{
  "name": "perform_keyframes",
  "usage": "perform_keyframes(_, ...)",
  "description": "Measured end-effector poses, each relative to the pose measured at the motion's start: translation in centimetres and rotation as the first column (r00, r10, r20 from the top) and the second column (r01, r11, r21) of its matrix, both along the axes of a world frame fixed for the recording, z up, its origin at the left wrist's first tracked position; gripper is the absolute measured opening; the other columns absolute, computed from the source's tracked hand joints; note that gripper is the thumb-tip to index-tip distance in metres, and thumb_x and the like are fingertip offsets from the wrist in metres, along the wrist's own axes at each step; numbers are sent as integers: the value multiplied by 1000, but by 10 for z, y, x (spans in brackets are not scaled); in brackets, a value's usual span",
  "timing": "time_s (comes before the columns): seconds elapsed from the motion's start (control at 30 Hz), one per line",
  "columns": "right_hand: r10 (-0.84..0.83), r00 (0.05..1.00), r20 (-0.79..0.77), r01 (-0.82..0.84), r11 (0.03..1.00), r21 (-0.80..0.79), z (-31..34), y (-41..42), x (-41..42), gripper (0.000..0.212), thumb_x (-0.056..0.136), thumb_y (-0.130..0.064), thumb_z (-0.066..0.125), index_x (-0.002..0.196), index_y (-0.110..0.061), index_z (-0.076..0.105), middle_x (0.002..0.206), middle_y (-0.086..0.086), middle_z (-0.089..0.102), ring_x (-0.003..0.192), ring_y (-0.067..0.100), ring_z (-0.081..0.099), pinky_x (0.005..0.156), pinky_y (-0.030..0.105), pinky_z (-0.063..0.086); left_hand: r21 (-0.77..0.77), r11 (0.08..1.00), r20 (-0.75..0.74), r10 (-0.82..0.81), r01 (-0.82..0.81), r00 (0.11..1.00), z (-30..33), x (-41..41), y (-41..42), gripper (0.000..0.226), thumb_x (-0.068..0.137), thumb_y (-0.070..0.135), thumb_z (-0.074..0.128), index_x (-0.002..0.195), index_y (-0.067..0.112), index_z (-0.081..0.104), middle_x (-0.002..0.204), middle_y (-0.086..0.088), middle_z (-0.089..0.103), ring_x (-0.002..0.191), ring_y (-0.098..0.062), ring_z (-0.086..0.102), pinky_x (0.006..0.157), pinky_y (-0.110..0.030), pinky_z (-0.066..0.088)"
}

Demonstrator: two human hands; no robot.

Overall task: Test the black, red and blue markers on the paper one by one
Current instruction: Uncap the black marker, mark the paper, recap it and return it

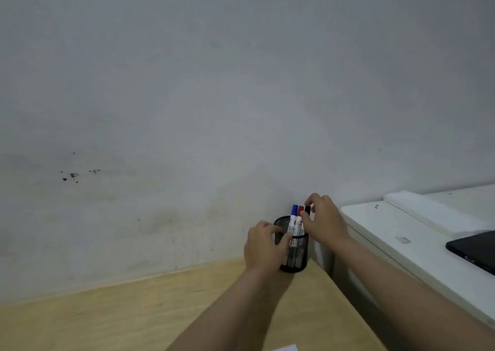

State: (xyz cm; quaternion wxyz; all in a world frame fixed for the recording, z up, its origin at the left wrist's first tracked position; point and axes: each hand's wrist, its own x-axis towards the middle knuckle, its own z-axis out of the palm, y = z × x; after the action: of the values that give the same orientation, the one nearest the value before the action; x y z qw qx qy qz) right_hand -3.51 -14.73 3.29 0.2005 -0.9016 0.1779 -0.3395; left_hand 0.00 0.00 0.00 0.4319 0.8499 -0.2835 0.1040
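**Both hands at the pen cup in the table's far right corner**

Grey, scuffed wall [187, 96] fills most of what we see, with a cluster of dark marks low on its left side. Below it runs a pale wooden table [107, 318], and at its far right corner stands a black mesh pen cup [294, 259], close to the wall.

Three markers stand upright in the cup, side by side: the blue marker [293, 216] on the left, the red marker [299, 218] in the middle, and the black marker [307, 210] on the right.

We see the left hand [263, 246] wrapped around the cup's left side, fingers curled over its rim and thumb across its front wall. The right hand [324, 220] pinches the cap of the black marker between thumb and fingertips.

Just past the table's right edge sits a white cabinet [388, 233], with a folded white cloth [428, 211] along its back and a dark flat device [474, 249] at the frame's right edge.

At the table's near edge, a corner of white paper [285, 348] just shows.
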Motion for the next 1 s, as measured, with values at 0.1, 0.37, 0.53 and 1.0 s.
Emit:
perform_keyframes(0.1,42,992,115,-56,991,125,8,3,-7,5,80,-10,60,84,-11,58,80,7,59,72,22,56,62,33,47,-10,999,-30,50,-51,998,3,0,-1,31,81,42,63,100,17,68,110,2,63,106,-17,54,76,-27,45)
perform_keyframes(0.37,186,882,432,-226,973,41,47,28,-59,12,78,-3,67,85,-13,67,82,1,63,72,8,63,64,13,50,-386,921,-310,-89,-40,946,34,-37,6,8,84,23,61,81,15,59,79,1,64,71,-11,60,59,-17,42)
perform_keyframes(0.53,264,825,500,-320,947,28,56,61,-103,13,76,-2,71,80,-14,67,80,-2,64,77,11,64,68,14,52,-702,711,-449,-399,-39,800,75,-83,35,7,91,15,54,93,10,58,74,-8,70,57,-12,67,51,-19,51)
perform_keyframes(1.0,473,786,399,-534,844,52,82,148,-168,14,73,-8,76,84,-16,76,85,-12,73,86,3,68,76,27,54,-789,608,-425,-432,-91,796,132,-141,132,18,78,4,69,92,11,60,87,-16,70,80,-24,69,74,-31,54)
